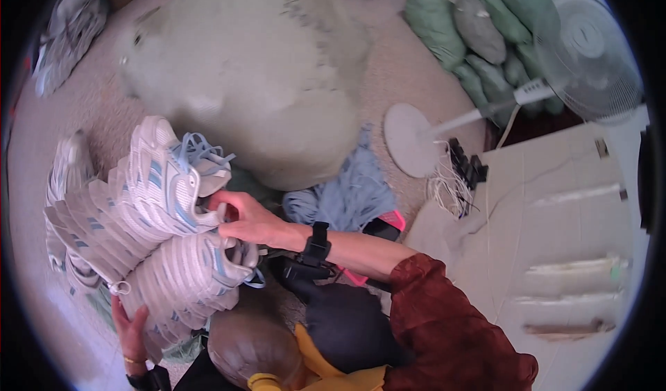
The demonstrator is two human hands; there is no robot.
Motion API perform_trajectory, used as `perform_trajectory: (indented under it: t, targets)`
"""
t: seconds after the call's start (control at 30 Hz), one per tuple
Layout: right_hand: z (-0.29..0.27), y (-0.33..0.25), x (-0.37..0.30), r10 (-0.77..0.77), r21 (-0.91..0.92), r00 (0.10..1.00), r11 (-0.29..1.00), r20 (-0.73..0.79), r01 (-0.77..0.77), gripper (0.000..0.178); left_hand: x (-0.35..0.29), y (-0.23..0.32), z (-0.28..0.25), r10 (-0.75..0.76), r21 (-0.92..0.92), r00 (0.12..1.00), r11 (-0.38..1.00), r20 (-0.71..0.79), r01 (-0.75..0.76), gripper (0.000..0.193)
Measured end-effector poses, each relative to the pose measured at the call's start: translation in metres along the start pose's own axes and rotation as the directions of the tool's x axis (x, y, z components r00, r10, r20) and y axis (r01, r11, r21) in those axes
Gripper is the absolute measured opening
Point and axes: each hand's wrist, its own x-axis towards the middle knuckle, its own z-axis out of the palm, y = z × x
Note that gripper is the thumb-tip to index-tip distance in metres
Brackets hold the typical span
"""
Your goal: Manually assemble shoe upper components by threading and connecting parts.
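Two long nested rows of white shoe uppers with pale blue trim lie side by side at the left. My right hand (pixel 244 217) pinches the heel collar of the end shoe upper (pixel 173 176) in the farther row; light blue laces hang from it. The nearer row (pixel 184 280) lies just below. My left hand (pixel 130 330) rests against that row's left side, finger and thumb apart, close to a small white string knot (pixel 119 288). Part of this hand is hidden by the uppers.
A big pale stuffed sack (pixel 257 79) stands ahead. Light blue laces (pixel 347 193) lie beside a pink-edged object (pixel 385 228). A white floor fan (pixel 409 138), tangled cables (pixel 451 190) and green sacks (pixel 433 30) are at the right. More uppers (pixel 69 162) lie far left.
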Motion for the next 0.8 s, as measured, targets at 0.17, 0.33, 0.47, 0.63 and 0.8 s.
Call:
perform_trajectory:
  t: [0.17,0.33,0.47,0.63,0.8]
  targets:
    - [-0.053,-0.13,-0.112,-0.062,0.094,0.993,0.993,-0.097,0.071,0.033,-0.081,0.13,0.053,0.181,0.159,0.983,0.971,-0.007,-0.178,0.095]
    - [-0.109,-0.255,-0.258,-0.143,0.108,0.959,0.979,-0.245,0.174,0.034,-0.2,0.258,0.151,0.281,0.245,0.951,0.92,0.129,-0.305,0.09]
    - [-0.147,-0.315,-0.347,-0.183,0.199,0.917,0.943,-0.355,0.266,0.037,-0.258,0.347,0.235,0.375,0.252,0.891,0.864,0.254,-0.435,0.088]
    - [-0.209,-0.318,-0.5,-0.117,0.18,0.847,0.953,-0.519,0.242,0.048,-0.323,0.386,0.355,0.387,0.304,0.738,0.731,0.552,-0.611,0.079]
    - [-0.257,-0.283,-0.634,0.03,0.413,0.824,0.875,-0.567,0.252,0.054,-0.349,0.376,0.474,0.398,0.319,0.714,0.694,0.576,-0.645,0.068]
